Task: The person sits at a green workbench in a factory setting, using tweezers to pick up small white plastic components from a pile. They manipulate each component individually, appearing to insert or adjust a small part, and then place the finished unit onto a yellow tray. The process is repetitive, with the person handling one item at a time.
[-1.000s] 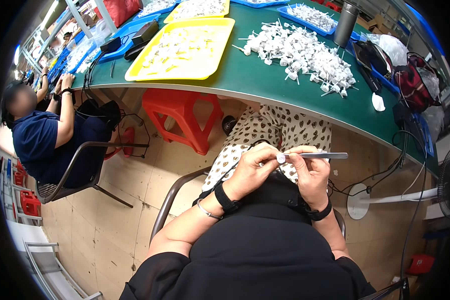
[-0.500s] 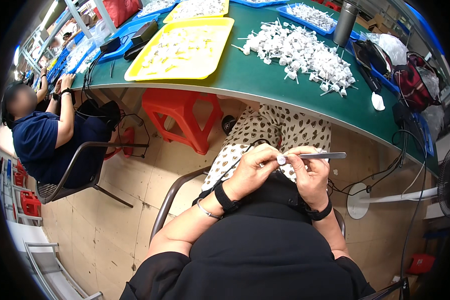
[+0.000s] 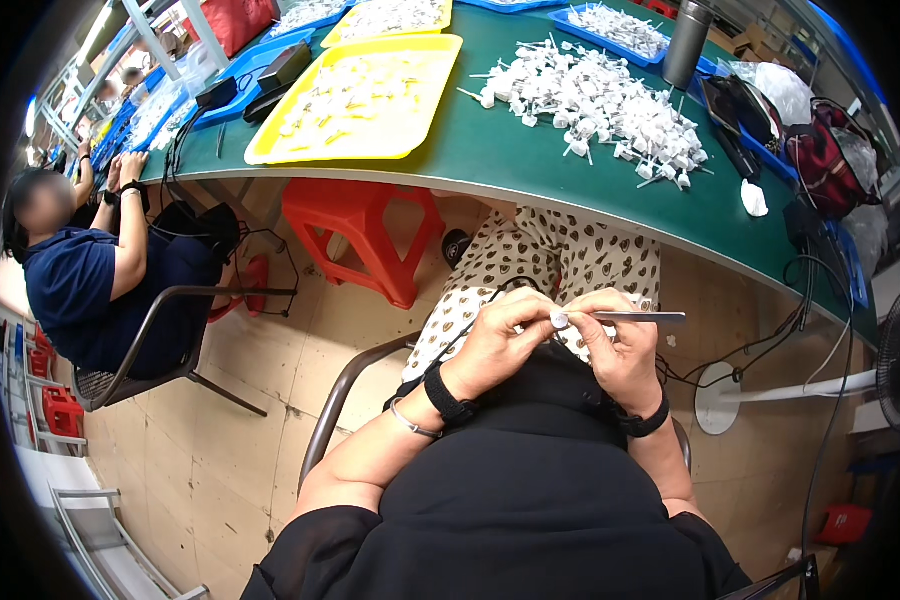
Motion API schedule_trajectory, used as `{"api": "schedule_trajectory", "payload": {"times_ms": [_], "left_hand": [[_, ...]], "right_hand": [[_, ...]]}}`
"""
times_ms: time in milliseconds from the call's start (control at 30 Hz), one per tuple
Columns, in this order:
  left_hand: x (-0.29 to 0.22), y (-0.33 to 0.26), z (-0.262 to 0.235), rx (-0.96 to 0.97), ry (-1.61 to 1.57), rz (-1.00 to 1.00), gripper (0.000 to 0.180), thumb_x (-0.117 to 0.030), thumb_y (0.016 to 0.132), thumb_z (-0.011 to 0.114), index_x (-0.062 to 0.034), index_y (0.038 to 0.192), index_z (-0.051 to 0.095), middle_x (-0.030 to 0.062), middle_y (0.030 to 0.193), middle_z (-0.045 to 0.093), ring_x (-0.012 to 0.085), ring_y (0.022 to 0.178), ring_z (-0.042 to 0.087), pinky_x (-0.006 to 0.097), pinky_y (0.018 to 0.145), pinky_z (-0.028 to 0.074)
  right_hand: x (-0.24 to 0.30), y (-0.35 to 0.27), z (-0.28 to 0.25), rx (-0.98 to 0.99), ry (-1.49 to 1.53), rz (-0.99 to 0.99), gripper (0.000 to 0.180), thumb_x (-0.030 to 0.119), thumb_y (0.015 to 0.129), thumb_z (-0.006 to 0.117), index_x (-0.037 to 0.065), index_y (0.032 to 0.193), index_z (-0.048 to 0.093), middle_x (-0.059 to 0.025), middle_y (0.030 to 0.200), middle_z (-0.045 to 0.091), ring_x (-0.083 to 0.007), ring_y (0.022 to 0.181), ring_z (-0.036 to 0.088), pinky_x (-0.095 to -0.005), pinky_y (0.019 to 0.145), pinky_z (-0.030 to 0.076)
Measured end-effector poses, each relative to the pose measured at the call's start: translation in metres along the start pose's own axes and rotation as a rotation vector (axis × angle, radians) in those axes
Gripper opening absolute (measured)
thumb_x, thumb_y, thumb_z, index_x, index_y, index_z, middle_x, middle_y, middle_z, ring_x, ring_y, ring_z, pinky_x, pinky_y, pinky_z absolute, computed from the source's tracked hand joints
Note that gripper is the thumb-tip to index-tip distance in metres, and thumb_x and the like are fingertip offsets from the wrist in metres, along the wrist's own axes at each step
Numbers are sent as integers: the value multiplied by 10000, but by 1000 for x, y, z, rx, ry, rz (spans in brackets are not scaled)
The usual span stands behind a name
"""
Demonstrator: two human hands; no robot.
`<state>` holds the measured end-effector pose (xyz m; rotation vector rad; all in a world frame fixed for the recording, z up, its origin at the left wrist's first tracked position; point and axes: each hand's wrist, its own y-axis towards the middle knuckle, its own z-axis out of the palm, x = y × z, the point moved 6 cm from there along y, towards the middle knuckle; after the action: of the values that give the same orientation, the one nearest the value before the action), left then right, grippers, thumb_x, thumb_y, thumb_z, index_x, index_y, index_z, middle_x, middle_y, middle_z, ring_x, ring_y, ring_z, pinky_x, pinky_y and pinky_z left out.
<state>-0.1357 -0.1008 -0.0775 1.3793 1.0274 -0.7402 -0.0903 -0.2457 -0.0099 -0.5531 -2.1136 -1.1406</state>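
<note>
Over my lap, my left hand [image 3: 505, 340] pinches a small round white plastic piece [image 3: 559, 320] between thumb and fingertips. Close against it, my right hand [image 3: 620, 345] is closed on metal tweezers [image 3: 650, 317], whose blunt end sticks out to the right. The tweezers' tips are hidden by the fingers, so I cannot tell whether they touch the piece. On the table beyond lies a heap of white plastic parts with thin stems [image 3: 610, 115]. Left of the heap, a yellow tray [image 3: 432, 105] holds many small pale pieces.
The green table's [image 3: 510, 165] curved edge runs beyond my knees. A dark metal flask [image 3: 688, 45] and a blue tray [image 3: 660, 62] of white parts stand behind the heap. A red stool [image 3: 355, 225] is under the table. At left sits a co-worker [image 3: 100, 270]; cables [image 3: 770, 340] hang at right.
The white piece has turned slightly in my fingertips, and the tweezers show a thinner edge. Both hands stay in nearly the same place.
</note>
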Motion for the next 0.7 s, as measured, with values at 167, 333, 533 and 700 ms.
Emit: {"api": "schedule_trajectory", "payload": {"times_ms": [167,333,533,700], "left_hand": [[-1,1,-1,-40,-36,3,86,-6,965,680,27,1037,715,66,944,683,130,809,650,259,705,540],[-3,3,-2,-36,-18,32,99,-7,967,680,29,1052,716,71,940,684,129,811,649,258,702,539],[0,2,-1,-34,-24,27,111,-5,962,684,23,1064,718,79,948,687,139,815,654,265,703,542],[0,0,-3,-57,69,65,123,10,935,702,14,1056,722,90,960,699,175,844,670,284,720,547]], "right_hand": [[-9,-6,4,-75,151,93,59,7,947,701,-14,1002,706,-93,886,717,-159,750,668,-275,678,525],[-10,-8,4,-94,189,138,61,8,952,699,-17,1007,710,-99,900,720,-159,769,683,-274,688,532],[-13,-9,5,-99,174,151,54,5,947,702,-20,994,713,-99,909,725,-166,771,685,-280,698,537],[3,-5,6,-84,-16,32,56,-8,927,706,-6,983,709,-99,872,718,-202,768,688,-302,696,543]]}}
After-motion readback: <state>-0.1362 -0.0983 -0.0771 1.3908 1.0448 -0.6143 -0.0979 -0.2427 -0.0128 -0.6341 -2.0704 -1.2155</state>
